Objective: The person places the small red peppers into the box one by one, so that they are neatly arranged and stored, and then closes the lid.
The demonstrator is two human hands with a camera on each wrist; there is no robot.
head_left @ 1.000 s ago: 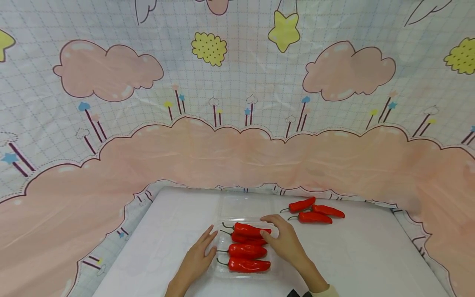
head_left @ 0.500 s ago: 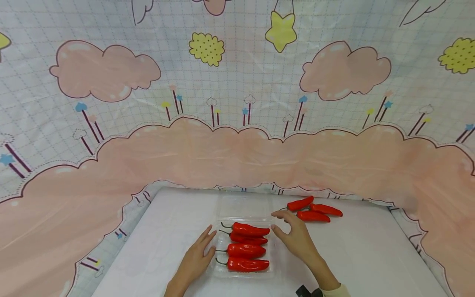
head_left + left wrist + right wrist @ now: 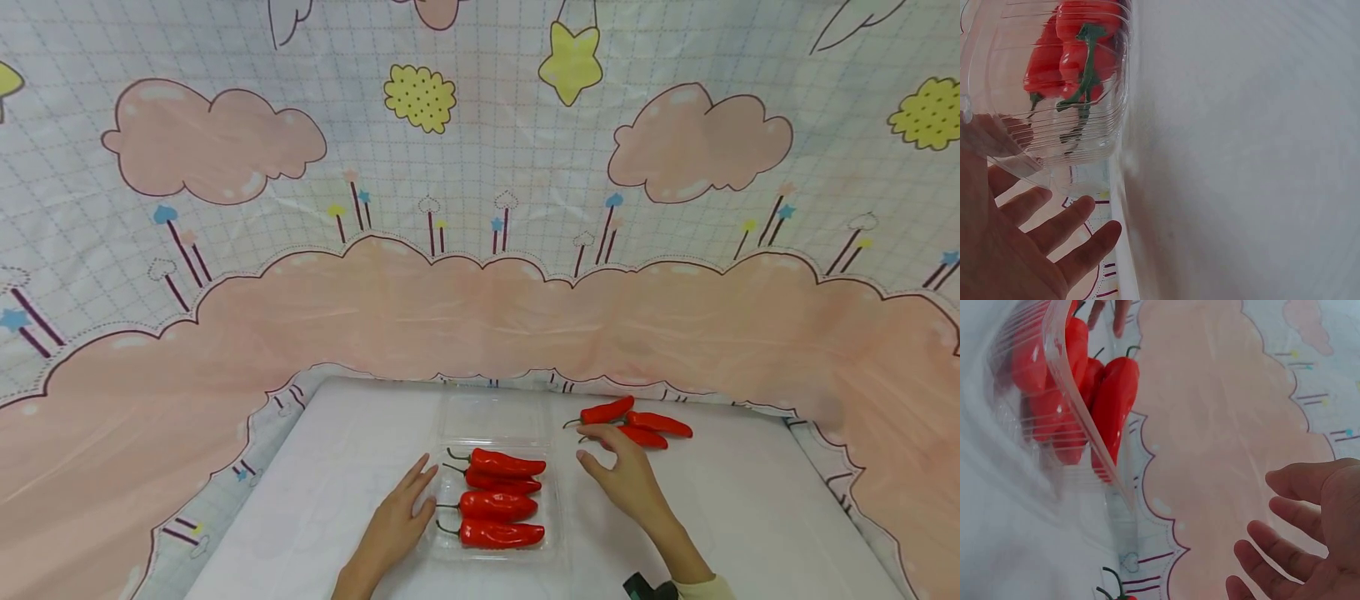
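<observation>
A clear plastic clamshell box [image 3: 553, 533] stands on the white table with its lid folded back, and several red chili peppers [image 3: 498, 506] lie in it side by side, stems to the left. At the box's left side rests my left hand [image 3: 395, 521], fingers spread; in the left wrist view the fingers [image 3: 1063, 231] lie straight by the ribbed wall. My right hand [image 3: 626, 479] is to the right of the box, near 3 loose red chili peppers [image 3: 660, 423], partly covering the nearest one. Nothing is between its thumb and fingers, as the right wrist view confirms [image 3: 1297, 531].
The box's transparent lid [image 3: 495, 417] lies flat behind the box. A patterned cloth [image 3: 480, 317] with clouds and stars hangs behind the white table [image 3: 337, 433] and down its sides. A dark object [image 3: 648, 587] sits at the right wrist.
My right hand has left the rearmost pepper in the box and moved right, to the loose peppers. My left hand and the peppers have stayed put.
</observation>
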